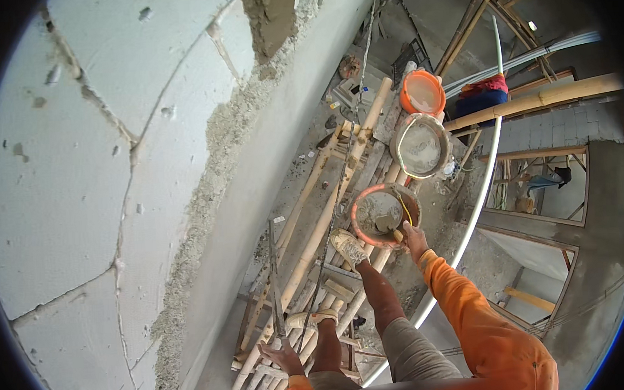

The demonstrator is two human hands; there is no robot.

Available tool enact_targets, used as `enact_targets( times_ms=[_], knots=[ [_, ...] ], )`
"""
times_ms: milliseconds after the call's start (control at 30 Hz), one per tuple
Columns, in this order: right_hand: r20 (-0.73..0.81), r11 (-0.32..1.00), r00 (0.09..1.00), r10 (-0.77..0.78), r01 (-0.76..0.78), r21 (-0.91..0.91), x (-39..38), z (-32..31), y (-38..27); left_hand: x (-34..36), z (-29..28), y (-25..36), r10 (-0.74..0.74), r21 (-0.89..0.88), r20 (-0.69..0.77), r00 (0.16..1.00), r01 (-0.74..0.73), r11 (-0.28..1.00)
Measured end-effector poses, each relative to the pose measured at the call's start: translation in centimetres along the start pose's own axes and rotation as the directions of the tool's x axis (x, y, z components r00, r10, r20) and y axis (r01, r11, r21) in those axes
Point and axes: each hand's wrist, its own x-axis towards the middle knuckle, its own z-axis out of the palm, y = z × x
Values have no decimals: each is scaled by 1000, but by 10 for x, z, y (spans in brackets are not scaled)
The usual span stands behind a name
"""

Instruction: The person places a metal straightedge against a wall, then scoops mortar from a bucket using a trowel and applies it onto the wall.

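Note:
My right hand grips a trowel's wooden handle at the rim of a round orange-rimmed bucket of grey mortar, the blade inside it. My left hand, lower in view, is closed on the end of a long, narrow, mortar-stained straightedge standing up from it. My feet in light shoes are on a bamboo scaffold. To the left rises a pale block wall with cracked joints and a rough strip of grey mortar.
A second bucket and an orange tub stand behind the mortar bucket. Bamboo poles and a white pipe cross the right side. A dark blue and red bundle lies there, near framed openings. The floor below holds scattered debris.

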Motion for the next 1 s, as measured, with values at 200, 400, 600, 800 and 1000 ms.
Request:
enact_targets(
  times_ms=[200, 400, 600, 800, 1000],
  knots=[
    [160, 999, 987, 35, -41, 29, -127, -15, -113, -46, -60, 86, 215, -198, 397, 892, -145, 969],
    [404, 963, 915, -13, -98, 252, -308, -23, -218, -82, -65, 163, 57, -241, 804, 592, 237, 941],
    [608, 907, 775, -172, -117, 405, -430, 2, -279, -84, -124, 236, 244, -556, 760, 603, 408, 724],
    [762, 920, 620, -188, -160, 357, -494, 39, -327, -113, -214, 281, 569, -881, 268, 778, -41, 471],
    [949, 994, 307, -68, -57, 90, -526, 70, -355, -121, -235, 302, 194, -767, -6, 981, -129, 628]
  ],
)
